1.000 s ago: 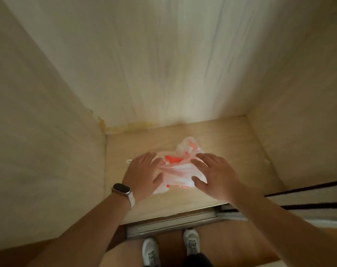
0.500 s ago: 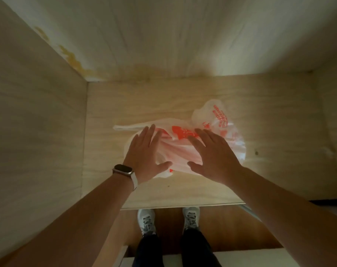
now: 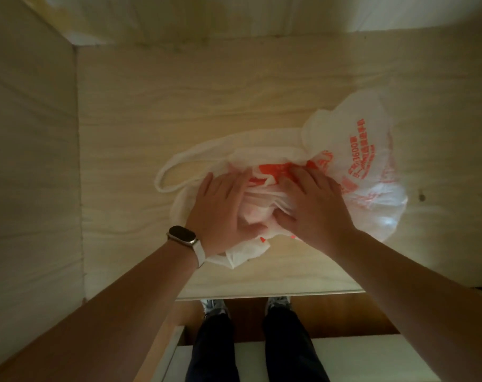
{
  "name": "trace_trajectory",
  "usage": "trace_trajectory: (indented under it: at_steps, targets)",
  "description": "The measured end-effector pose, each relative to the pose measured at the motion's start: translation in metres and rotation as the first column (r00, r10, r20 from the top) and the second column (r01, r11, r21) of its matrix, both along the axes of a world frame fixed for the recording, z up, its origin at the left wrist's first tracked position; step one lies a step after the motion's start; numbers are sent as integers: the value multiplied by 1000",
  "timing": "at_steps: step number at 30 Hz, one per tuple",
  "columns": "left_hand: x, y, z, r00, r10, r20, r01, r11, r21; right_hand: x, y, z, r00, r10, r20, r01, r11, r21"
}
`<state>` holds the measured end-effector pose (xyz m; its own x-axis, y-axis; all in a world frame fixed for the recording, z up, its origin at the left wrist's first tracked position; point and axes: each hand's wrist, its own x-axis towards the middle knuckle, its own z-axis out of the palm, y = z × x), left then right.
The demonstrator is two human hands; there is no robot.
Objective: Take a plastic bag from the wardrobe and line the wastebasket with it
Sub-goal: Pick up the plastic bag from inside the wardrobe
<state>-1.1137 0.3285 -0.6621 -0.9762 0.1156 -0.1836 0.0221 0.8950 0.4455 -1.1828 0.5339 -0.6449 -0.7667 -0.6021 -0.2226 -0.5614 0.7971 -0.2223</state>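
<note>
A crumpled white plastic bag with orange print lies on the pale wooden wardrobe shelf. One handle loop spreads out to the left. My left hand, a watch on its wrist, presses on the bag's left part with the thumb curled into the folds. My right hand lies on the middle of the bag, fingers bent into the plastic. Both hands pinch the bunched plastic between them. The wastebasket is not in view.
The wardrobe's left side panel and back panel close in the shelf. The shelf's front edge runs just above my shoes on the wooden floor. A white surface lies at the bottom.
The view has moved closer and tilted down over the shelf. My hands went from lying flat and spread on the bag to gathering its plastic between them.
</note>
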Motion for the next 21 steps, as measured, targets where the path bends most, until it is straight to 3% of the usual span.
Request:
trace_trajectory:
  at_steps: [6, 9, 14, 18, 21]
  targets:
    - [-2, 8, -13, 980, 43, -193, -45, 999, -5, 1, 2, -3, 999, -35, -2, 35, 994, -105]
    - [-5, 8, -8, 976, 64, -207, -53, 997, 59, 0, 3, 3, 998, -25, 64, 32, 994, -106]
    - [-1, 7, 26, 987, 121, -105, -91, 963, 252, 6, 1, 32, 990, -53, 132, 77, 981, -177]
    - [9, 17, 77, 976, 190, 109, -219, 870, 442, 12, -5, 72, 984, -115, 135, 147, 957, -250]
    - [13, 21, 116, 934, 334, 130, -353, 792, 499, 18, -9, 109, 984, -120, 130, 152, 948, -278]
